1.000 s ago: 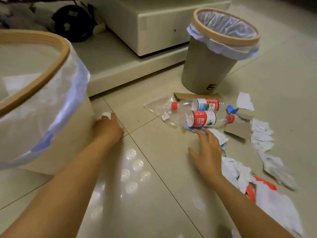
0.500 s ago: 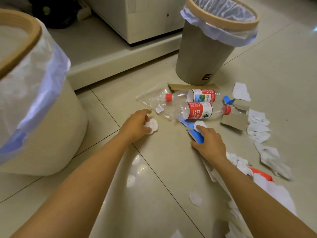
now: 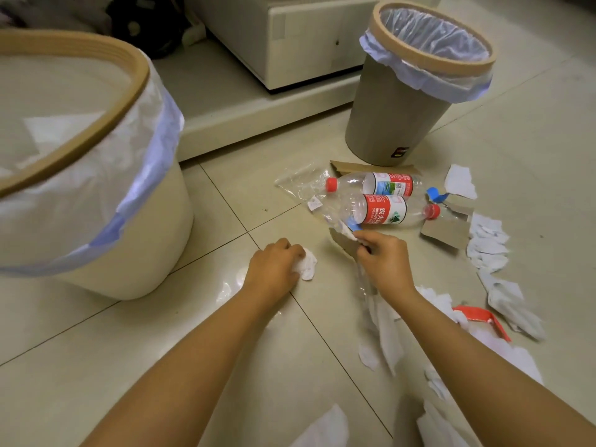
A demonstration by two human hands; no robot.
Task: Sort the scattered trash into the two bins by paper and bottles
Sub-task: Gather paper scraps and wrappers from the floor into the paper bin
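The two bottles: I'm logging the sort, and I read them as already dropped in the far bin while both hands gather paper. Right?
Not quite. The head view shows the two bottles lying on the floor in front of the far bin, not inside it. Both hands, left hand and right hand, do hold paper scraps.

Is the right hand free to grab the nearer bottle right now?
Probably not yet. The right hand already pinches paper scraps, so its fingers are busy. The nearer bottle lies just beyond it with nothing between, so dropping the scraps should free the way.

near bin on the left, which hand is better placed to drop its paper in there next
Left. The left hand already grips a crumpled paper wad and lies closer to the near bin.
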